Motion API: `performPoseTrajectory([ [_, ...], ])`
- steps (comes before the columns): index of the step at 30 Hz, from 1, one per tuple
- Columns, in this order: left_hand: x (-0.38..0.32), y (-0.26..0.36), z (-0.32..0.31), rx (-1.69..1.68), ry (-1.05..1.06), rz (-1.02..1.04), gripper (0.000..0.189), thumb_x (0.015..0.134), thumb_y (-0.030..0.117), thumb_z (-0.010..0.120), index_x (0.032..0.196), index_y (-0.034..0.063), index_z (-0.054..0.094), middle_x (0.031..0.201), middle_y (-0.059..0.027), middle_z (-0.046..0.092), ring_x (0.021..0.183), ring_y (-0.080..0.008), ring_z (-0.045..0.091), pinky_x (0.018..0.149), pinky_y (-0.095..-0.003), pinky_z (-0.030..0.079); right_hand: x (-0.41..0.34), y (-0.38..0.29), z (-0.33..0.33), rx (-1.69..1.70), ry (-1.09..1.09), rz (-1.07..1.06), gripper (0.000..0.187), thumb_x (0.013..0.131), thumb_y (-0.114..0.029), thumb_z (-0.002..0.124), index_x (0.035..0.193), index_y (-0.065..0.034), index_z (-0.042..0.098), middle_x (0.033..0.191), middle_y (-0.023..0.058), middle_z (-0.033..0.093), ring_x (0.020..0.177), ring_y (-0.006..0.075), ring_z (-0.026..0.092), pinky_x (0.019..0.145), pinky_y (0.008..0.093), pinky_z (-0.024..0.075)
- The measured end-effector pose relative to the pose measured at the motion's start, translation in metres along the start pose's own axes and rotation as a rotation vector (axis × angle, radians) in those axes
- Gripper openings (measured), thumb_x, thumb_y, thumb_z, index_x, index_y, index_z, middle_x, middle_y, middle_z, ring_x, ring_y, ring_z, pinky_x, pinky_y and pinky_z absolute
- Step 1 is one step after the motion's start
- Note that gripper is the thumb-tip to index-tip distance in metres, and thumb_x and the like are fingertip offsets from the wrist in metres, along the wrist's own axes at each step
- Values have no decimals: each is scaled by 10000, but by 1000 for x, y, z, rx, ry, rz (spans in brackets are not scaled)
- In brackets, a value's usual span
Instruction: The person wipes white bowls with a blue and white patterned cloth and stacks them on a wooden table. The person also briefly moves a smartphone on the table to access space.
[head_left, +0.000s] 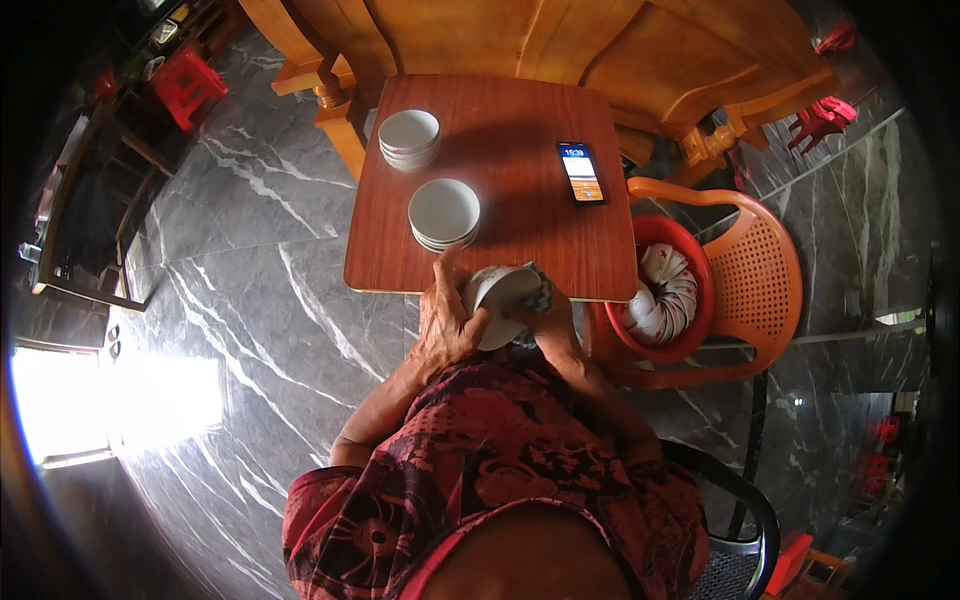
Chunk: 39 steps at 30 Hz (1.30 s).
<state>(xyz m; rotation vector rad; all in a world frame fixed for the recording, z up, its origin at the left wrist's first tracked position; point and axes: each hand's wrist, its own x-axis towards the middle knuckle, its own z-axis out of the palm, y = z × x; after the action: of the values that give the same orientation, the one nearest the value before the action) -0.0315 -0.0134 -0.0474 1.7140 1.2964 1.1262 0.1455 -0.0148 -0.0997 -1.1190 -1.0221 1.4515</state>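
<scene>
My left hand (448, 322) holds a white bowl (499, 296) with a floral pattern by its left side, tilted over my lap at the table's near edge. A checkered cloth (538, 294) is in my right hand (553, 326), pressed against the bowl's right side; some of those fingers are hidden by the bowl. Just beyond my left hand, a stack of white bowls (444, 211) stands on the wooden table (517, 225). Farther back at the left is another bowl stack (409, 132). To the right, a red plastic basin (701, 262) contains several patterned bowls (675, 300) nested in a curve.
A lit smartphone (580, 172) lies at the table's right side. The basin rests on an orange plastic chair (757, 277). Beyond the table stands a carved wooden bench (480, 37). A red stool (189, 86) is on the marbled floor at the upper left.
</scene>
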Motion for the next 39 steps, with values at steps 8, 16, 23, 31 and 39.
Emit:
performPoseTrajectory([
  [8, -2, 3, 4, 127, -321, -59, 813, 703, 170, 620, 1364, -21, 186, 799, -254, 611, 776, -441, 610, 735, -469, 480, 4, -46, -3, -655, -247, -424, 449, 703, -13, 722, 1120, -57, 561, 998, 135, 609, 901, 280, 637, 748, 340, 507],
  [16, -3, 6, -1, -26, -187, -163, 791, 682, 149, 587, 1372, 30, 220, 824, -219, 628, 773, -376, 628, 725, -419, 487, 14, -17, -7, -433, -186, -388, 342, 766, -65, 713, 1087, -59, 595, 966, 82, 658, 866, 132, 626, 760, 281, 501],
  [23, -4, 8, 5, -26, -8, -45, 768, 720, 203, 607, 1365, 19, 232, 877, -231, 626, 790, -386, 631, 734, -431, 496, 6, 14, -5, 82, -51, -108, 343, 805, -126, 697, 1111, -14, 588, 989, 53, 640, 879, 132, 598, 772, 258, 490],
  [31, -5, -2, 17, 99, 178, 232, 709, 713, 171, 607, 1329, 12, 296, 923, -222, 634, 830, -369, 642, 742, -416, 512, -17, 7, 10, 617, -134, 482, 317, 842, -130, 677, 1118, -50, 544, 952, 90, 638, 772, 217, 647, 545, 350, 544],
  [39, 2, 7, 1, 43, -210, -126, 729, 680, 177, 680, 1286, -47, 341, 1009, -271, 584, 959, -436, 573, 835, -452, 465, -10, 27, -8, 105, 96, 7, 383, 780, -47, 720, 1125, -8, 559, 1009, 94, 640, 856, 169, 629, 696, 285, 532],
])
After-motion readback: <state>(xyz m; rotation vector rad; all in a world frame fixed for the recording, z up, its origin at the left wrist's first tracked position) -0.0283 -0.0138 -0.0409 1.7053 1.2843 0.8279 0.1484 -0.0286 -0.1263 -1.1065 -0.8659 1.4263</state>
